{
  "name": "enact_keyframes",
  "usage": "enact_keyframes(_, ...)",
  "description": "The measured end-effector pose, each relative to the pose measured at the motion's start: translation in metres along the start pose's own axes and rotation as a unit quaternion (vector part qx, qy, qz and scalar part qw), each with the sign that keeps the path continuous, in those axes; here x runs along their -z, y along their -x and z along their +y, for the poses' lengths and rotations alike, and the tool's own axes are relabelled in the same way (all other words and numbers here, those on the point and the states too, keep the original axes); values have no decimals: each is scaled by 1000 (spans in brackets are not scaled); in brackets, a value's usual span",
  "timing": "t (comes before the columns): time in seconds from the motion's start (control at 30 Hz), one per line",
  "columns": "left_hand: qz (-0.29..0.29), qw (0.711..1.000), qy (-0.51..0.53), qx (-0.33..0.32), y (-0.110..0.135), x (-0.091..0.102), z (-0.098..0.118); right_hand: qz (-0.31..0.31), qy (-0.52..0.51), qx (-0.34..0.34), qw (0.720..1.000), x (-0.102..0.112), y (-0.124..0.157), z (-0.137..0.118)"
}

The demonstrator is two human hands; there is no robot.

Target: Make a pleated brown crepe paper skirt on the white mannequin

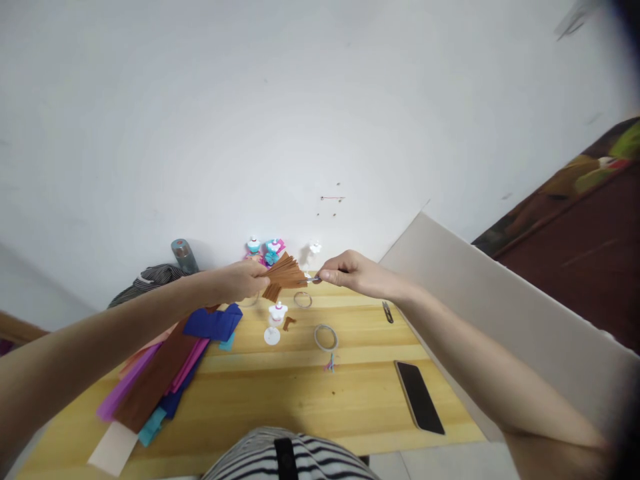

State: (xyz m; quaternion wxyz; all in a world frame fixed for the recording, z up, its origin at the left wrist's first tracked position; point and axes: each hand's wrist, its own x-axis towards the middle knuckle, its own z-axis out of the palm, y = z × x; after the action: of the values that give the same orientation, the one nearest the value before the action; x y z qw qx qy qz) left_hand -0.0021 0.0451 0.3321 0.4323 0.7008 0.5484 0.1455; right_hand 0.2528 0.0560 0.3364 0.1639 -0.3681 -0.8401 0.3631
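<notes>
My left hand (247,280) is closed on a piece of brown crepe paper (285,272), gathered in its fingers and fanned out in narrow folds or strips toward the right. In my right hand (350,273) is a small metal tool that looks like scissors (313,279), its tip touching the paper's right edge; the fingers hide most of it. Below the paper stands a small white mannequin bust (278,313) with a round white base (272,336) before it. A brown paper scrap (289,323) lies beside the bust.
Coloured crepe paper strips (155,380) are piled at left. Dressed mannequins (263,248) and a white one (314,250) stand by the wall. Tape rolls (326,338), a cutter (387,312) and a phone (419,397) lie on the table. A flask (184,256) stands back left.
</notes>
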Motion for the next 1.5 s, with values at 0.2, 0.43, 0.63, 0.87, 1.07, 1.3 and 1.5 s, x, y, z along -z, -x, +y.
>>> enact_keyframes(0.2, 13, 993, -118, -27, 4, -2, 6, -26, -90, -46, 995, 0, 1, 5)
enact_keyframes(0.43, -19, 979, -195, -59, 7, -1, 2, -48, -124, -88, 987, -1, 0, 3)
enact_keyframes(0.63, -54, 953, -287, -76, 4, 1, 4, -51, -132, -95, 985, -4, 1, 3)
enact_keyframes(0.87, -62, 952, -291, -66, 2, 1, 1, -48, -124, -85, 988, -5, 2, 9)
enact_keyframes(1.07, -56, 961, -267, -49, 0, 0, 0, -45, -115, -92, 988, -5, 3, 8)
enact_keyframes(1.3, -61, 958, -275, -48, 2, -2, 2, -32, -96, -97, 990, -6, 5, 4)
enact_keyframes(1.5, -72, 960, -269, -19, 9, -4, 14, -15, -97, -102, 990, -6, 6, 5)
